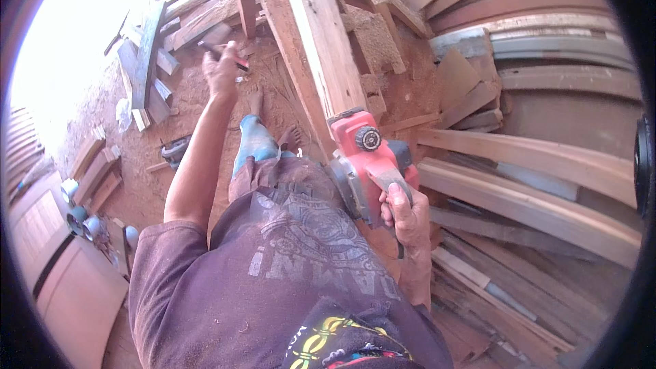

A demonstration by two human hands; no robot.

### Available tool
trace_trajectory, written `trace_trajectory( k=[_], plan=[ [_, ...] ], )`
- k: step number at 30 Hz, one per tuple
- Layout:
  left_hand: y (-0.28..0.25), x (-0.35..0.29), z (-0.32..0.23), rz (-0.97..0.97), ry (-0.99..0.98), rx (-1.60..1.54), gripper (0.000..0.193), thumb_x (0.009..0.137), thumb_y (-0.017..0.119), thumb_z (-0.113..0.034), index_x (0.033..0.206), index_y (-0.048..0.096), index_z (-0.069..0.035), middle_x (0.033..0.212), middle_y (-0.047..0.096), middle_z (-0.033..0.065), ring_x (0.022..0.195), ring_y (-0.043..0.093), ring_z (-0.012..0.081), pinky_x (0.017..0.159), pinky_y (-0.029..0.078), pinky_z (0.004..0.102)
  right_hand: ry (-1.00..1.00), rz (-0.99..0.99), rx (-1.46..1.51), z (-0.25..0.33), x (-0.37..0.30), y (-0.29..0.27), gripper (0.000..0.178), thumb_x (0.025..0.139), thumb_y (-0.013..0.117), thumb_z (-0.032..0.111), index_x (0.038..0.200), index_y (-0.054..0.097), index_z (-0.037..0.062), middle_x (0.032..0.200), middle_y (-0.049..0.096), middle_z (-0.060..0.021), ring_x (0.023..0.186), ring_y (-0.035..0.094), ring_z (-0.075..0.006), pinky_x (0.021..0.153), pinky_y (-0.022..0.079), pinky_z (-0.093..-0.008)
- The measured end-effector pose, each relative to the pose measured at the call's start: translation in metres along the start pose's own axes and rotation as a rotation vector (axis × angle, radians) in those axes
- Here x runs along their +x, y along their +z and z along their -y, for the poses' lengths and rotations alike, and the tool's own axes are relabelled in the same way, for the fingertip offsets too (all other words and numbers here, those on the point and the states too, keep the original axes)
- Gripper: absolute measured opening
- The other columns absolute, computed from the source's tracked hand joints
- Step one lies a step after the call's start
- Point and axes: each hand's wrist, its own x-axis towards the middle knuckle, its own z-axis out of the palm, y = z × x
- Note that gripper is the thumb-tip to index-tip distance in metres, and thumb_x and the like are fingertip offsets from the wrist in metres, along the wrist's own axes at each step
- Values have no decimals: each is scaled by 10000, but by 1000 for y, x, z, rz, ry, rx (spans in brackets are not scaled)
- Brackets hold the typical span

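Observation:
My right hand (pixel 408 217) is closed round the rear handle of a red electric hand planer (pixel 367 154) with a black front knob. The planer is at the near end of a long pale wooden beam (pixel 311 34); whether its sole touches the wood is hidden. My left hand (pixel 222 72) is stretched out to the left of the beam, with its fingers round a thin red-and-black tool (pixel 242 64) whose exact kind I cannot make out. My bare feet (pixel 290 138) are on the ground below, left of the beam.
Planks and beams (pixel 533 198) are stacked along the right. Wood offcuts (pixel 205 24) lie piled at the far left, with more beyond the beam. A dark power tool (pixel 176 150) lies on the sawdust-covered ground. Curved wooden panels (pixel 82 287) stand at the lower left.

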Motion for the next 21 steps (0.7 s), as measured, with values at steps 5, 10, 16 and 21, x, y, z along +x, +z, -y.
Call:
trace_trajectory(
  k=[5,10,16,21],
  plan=[
    [80,-58,41,69,-284,-76,422,972,781,-323,1129,569,6,893,677,77,723,652,132,592,556,293,47,-26,3,31,20,-2,398,1067,610,370,853,640,36,642,554,13,548,505,-65,494,379,-245],
    [104,-63,44,155,-381,97,569,902,850,-433,1123,554,-1,893,669,79,714,641,114,586,542,282,36,-13,-15,51,42,16,433,1073,582,406,841,627,44,644,550,12,547,502,-65,488,374,-242],
    [104,-71,50,222,-402,206,600,879,874,-427,1159,536,-18,897,657,63,740,628,121,625,550,291,32,-22,-46,87,77,37,445,1073,577,416,815,617,56,625,542,14,529,493,-60,476,364,-238],
    [98,-60,50,272,-466,252,564,897,860,-395,1140,512,-24,889,653,68,733,626,120,606,530,302,29,-7,-57,126,127,63,461,1070,580,429,786,613,67,618,539,24,517,488,-55,466,358,-237]
  ],
)
